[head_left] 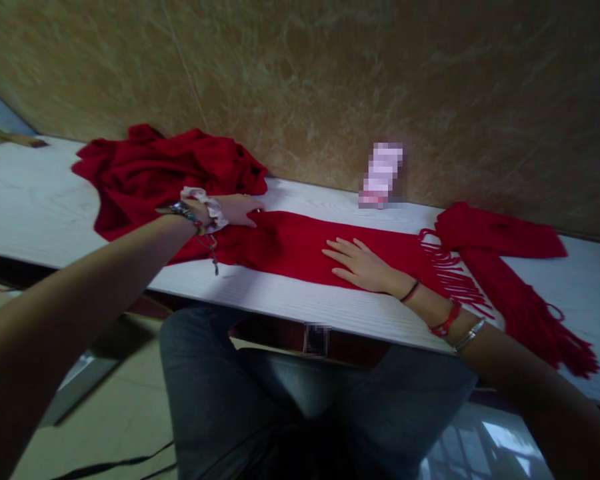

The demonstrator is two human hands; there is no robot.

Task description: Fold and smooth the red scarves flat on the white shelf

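Observation:
A long red scarf (300, 240) lies along the white wooden bench top, its fringed end to the right and the rest bunched in a loose heap on the left. My right hand (364, 268) rests flat on the smooth part, fingers spread, palm down. Near the heap, my left hand (240, 209) touches the same cloth with fingers and thumb apart; some of its fingertips are hard to make out. A second red scarf (497, 243), folded with its fringe hanging toward the front edge, lies to the right of the first.
Against the marbled wall (300, 87) behind stands a blurred pink and white item (381, 175). The white bench top (280, 290) is narrow, its front edge close to my knees (200, 373). A small brown object (27, 141) sits at the far left.

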